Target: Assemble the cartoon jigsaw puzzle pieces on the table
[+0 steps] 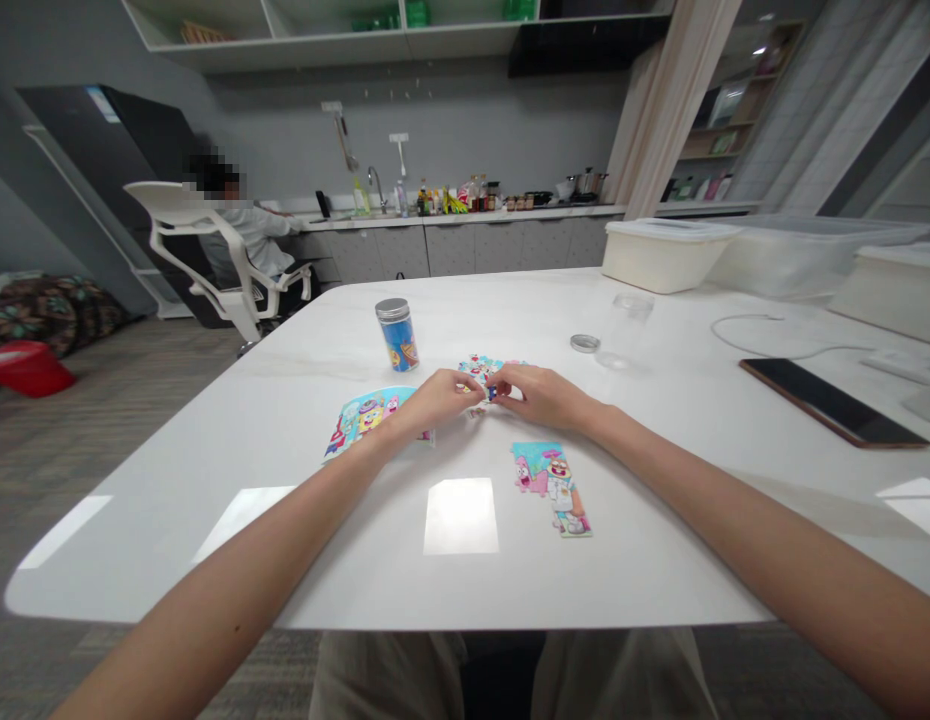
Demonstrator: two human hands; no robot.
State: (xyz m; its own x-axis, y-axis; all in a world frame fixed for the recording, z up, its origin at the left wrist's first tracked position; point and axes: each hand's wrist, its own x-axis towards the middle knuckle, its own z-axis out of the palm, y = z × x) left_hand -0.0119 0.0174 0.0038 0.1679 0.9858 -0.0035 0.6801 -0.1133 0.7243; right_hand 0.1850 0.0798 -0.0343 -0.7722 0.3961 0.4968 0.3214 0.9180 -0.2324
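My left hand (444,396) is closed, fingertips pinched at the near edge of a pile of loose jigsaw puzzle pieces (476,364); what lies between them is too small to make out. Just right of it, my right hand (538,392) pinches a small dark puzzle piece (491,393). Partly behind my left wrist lies a joined puzzle section (360,415) with a curved top edge and cartoon figures. A second joined section (561,490), showing a pink figure and one in white, lies below my right hand, nearer the table's front edge.
A picture-wrapped jar with a metal lid (397,335) stands behind the left section. Farther right are a clear jar (631,325), a loose lid (585,343), a phone (829,402), a white cable (742,320) and storage boxes (664,258). A person (247,240) sits at the back left.
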